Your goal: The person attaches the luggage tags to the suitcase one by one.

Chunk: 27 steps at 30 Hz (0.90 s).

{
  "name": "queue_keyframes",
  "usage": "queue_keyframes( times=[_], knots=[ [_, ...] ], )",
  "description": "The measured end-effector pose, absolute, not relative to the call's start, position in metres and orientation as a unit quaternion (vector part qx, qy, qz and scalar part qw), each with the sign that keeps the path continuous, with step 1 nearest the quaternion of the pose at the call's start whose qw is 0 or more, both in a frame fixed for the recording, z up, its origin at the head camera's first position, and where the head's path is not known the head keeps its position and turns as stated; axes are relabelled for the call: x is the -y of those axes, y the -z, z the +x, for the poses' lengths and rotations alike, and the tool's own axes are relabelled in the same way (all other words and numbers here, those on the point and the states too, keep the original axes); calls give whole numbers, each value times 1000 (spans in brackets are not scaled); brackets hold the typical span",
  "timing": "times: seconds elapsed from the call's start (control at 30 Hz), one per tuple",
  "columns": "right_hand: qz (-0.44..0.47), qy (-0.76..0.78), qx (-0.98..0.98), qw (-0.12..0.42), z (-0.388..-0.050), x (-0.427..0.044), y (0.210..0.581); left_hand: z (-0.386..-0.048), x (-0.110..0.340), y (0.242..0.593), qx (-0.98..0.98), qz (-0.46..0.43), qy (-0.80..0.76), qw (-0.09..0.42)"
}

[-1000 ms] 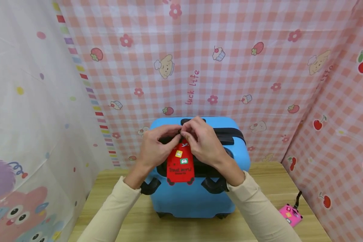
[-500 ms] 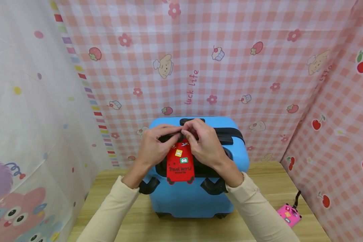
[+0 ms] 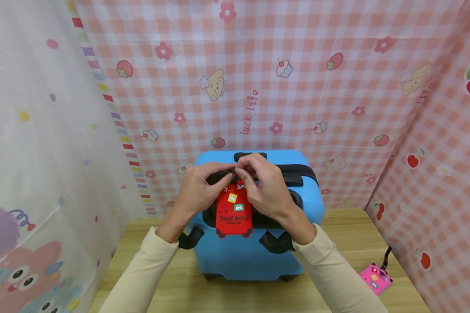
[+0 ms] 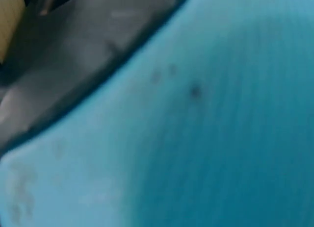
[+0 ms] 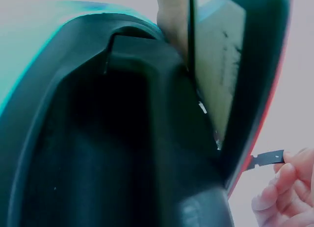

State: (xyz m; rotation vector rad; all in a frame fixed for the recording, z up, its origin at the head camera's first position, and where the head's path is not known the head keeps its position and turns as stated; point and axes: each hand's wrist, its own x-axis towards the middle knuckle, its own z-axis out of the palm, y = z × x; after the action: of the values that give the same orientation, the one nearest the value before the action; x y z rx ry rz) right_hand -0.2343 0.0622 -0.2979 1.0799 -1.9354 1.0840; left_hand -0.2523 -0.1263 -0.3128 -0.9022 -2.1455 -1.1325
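A red luggage tag [image 3: 233, 217] printed "Travel World" hangs in front of the blue suitcase [image 3: 254, 256], below both hands. At its top, my left hand [image 3: 199, 187] and right hand [image 3: 264, 187] meet, thumbs and fingertips pinching the tag's short black strap [image 5: 267, 159]. The fingers hide most of the strap in the head view. The right wrist view shows fingertips gripping the strap's end beside the tag's red edge, and a black handle [image 5: 162, 104] of the suitcase close up. Only blurred blue shell and black trim fill the left wrist view.
On the wooden table [image 3: 348, 230], at the right, lies a pink luggage tag [image 3: 376, 278] with a black strap. The suitcase stands near a pink checked curtain [image 3: 250, 65]. A white patterned curtain [image 3: 43, 143] hangs at the left. Another black handle [image 3: 250, 155] tops the suitcase.
Both hands stay at the strap with only tiny finger shifts. The red tag hangs almost where it was. The head view sways slightly.
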Motion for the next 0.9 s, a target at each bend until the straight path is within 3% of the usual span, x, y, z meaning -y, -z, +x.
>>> queue_keyframes(
  times=[0.27, 0.9],
  knots=[
    [398, -454, 766, 220, -239, -67, 297, -252, 130, 315, 809, -320, 440, 222],
    [326, -550, 754, 152, -242, -70, 302, -248, 130, 314, 814, -295, 468, 175]
  ],
)
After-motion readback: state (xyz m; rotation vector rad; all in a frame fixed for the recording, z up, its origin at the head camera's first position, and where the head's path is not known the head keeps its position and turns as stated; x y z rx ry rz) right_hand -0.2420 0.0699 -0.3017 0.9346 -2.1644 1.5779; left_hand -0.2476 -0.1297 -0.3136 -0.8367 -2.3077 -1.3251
